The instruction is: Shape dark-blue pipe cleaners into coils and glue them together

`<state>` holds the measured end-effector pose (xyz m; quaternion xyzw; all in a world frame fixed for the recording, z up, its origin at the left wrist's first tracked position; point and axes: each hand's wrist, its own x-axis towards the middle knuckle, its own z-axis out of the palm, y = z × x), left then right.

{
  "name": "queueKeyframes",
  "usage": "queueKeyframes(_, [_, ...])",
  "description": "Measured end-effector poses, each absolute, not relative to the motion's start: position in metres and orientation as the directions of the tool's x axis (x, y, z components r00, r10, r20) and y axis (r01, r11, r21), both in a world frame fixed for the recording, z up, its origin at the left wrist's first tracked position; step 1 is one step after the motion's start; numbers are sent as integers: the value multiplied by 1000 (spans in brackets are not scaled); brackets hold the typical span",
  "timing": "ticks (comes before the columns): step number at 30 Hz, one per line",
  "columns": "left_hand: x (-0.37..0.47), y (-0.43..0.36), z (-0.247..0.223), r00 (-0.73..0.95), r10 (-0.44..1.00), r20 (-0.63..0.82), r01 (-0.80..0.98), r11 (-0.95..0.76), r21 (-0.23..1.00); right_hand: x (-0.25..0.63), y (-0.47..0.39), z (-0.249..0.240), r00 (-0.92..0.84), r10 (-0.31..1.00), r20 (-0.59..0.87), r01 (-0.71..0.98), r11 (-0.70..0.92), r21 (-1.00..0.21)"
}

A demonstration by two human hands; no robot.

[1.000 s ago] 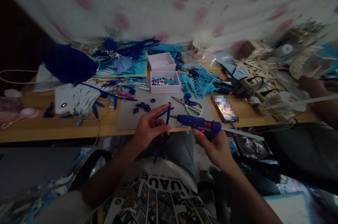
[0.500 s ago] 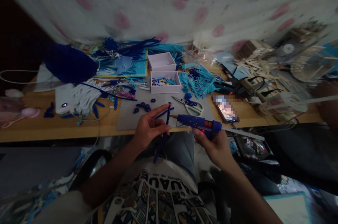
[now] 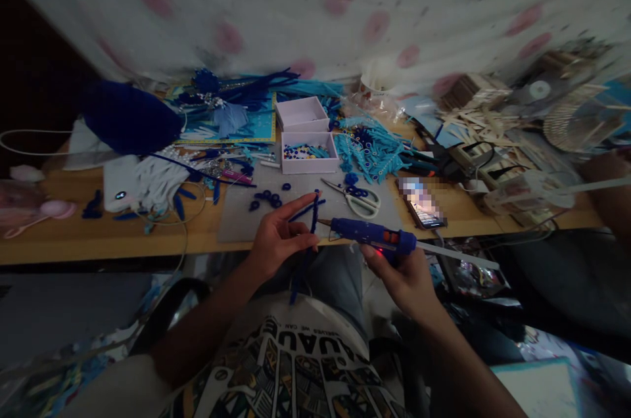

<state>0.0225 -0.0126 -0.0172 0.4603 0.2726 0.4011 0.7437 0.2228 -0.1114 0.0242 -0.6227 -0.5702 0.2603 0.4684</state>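
Note:
My left hand [image 3: 282, 238] pinches a dark blue pipe cleaner [image 3: 315, 213] between fingers and thumb; one length stands upright between the fingertips and the tail hangs below the hand toward my lap. A blue hot glue gun [image 3: 372, 234] is in my right hand [image 3: 401, 273], its nozzle pointing left, close beside the upright length. A whitish glue stick [image 3: 458, 254] sticks out of its back, and a red light glows on its body. Beyond the hands lie scissors [image 3: 362, 201] with pale handles and several small blue coils [image 3: 266, 198] on a grey mat [image 3: 239, 229].
Behind the mat stand a white box of beads [image 3: 309, 166] and its lid [image 3: 302, 114]. A phone [image 3: 422, 202] lies to the right. Blue craft strips [image 3: 369, 155], wooden sticks [image 3: 468, 119] and a dark blue bundle [image 3: 131, 119] crowd the table. Another person's arm [image 3: 611, 188] shows at far right.
The glue gun has moved slightly right and down, its nozzle drawing a little away from the pipe cleaner. The hanging tail has shifted slightly right. My left hand stays nearly still.

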Motion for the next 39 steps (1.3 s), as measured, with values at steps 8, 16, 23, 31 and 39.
queueKeyframes(8, [22, -12, -15, 528, 849, -30, -347, 247, 905, 223, -112, 23, 203, 951, 234, 485, 110, -867])
queueKeyframes(16, [22, -13, -14, 536, 843, -46, -340, 265, 902, 223, -114, 21, 224, 953, 204, 470, 78, -879])
queueKeyframes(23, [23, -13, -10, 527, 849, -34, -357, 257, 898, 222, -112, 24, 232, 959, 162, 414, 54, -909])
queueKeyframes(31, [23, -13, -10, 528, 848, -36, -365, 264, 893, 222, -113, 23, 225, 953, 202, 477, 73, -876])
queueKeyframes(39, [22, -12, -14, 541, 840, -43, -352, 273, 895, 223, -115, 22, 238, 955, 176, 498, 35, -866])
